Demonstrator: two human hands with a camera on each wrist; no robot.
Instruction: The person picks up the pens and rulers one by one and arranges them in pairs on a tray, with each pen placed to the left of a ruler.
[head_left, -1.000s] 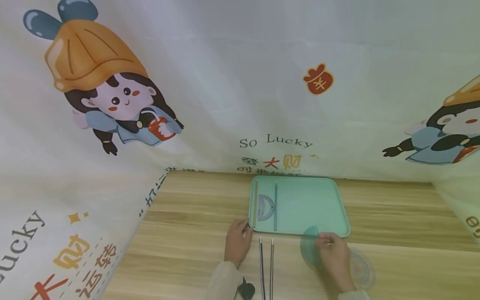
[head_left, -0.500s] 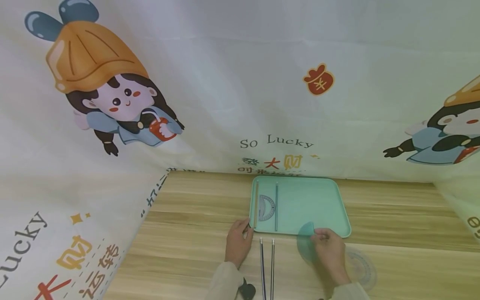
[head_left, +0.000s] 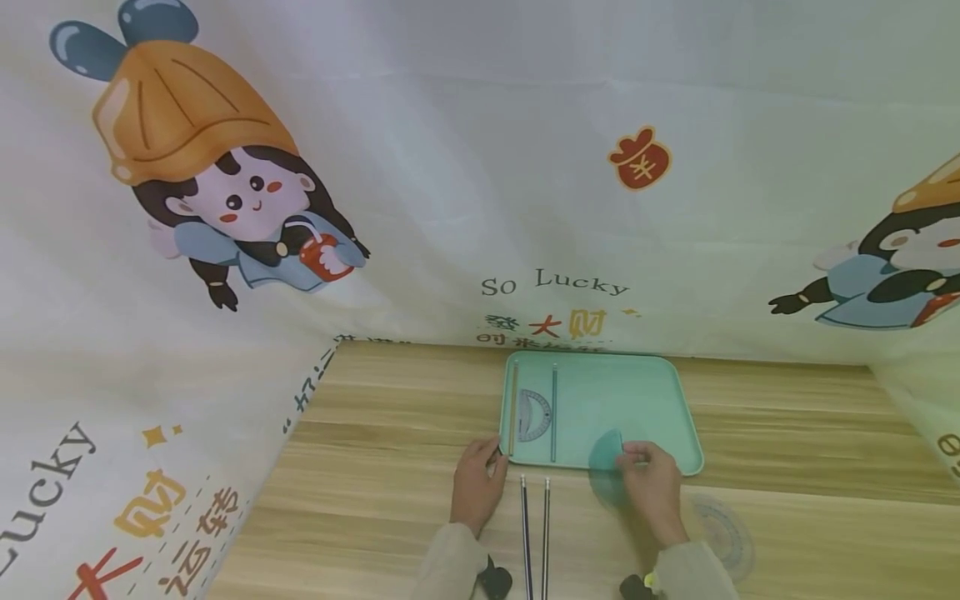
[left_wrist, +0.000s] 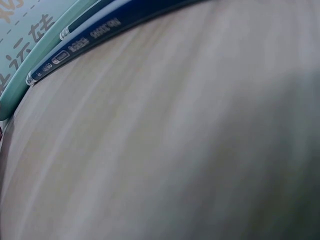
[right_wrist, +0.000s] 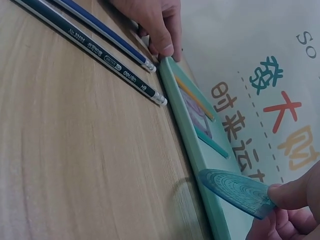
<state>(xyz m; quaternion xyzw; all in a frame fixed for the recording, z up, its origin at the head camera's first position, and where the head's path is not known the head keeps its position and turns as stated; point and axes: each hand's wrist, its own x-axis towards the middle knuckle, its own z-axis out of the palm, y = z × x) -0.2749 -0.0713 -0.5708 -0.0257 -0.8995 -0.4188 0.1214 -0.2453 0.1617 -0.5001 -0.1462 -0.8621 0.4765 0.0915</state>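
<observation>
My right hand [head_left: 651, 485] pinches a translucent teal protractor [head_left: 606, 471] by its straight edge, over the tray's near rim. In the right wrist view, this protractor [right_wrist: 235, 190] tilts above the rim between thumb and fingers. The mint-green tray [head_left: 615, 400] lies against the back wall. At the tray's near left corner, my left hand [head_left: 477, 483] grips the rim between thumb and fingers. Inside the tray, a clear protractor [head_left: 536, 415] lies between a yellow pencil [head_left: 513, 408] and a teal pencil [head_left: 554, 412].
Two dark pencils, one blue [right_wrist: 107, 32] and one dark green [right_wrist: 95, 50], lie in front of the tray, eraser ends toward it. A clear protractor [head_left: 723, 537] rests on the wooden table to the right of my right forearm. Printed cloth [head_left: 450, 167] hangs behind.
My right hand has moved left and forward with the teal protractor, bringing more of it over the tray. The left hand has stayed at the tray corner.
</observation>
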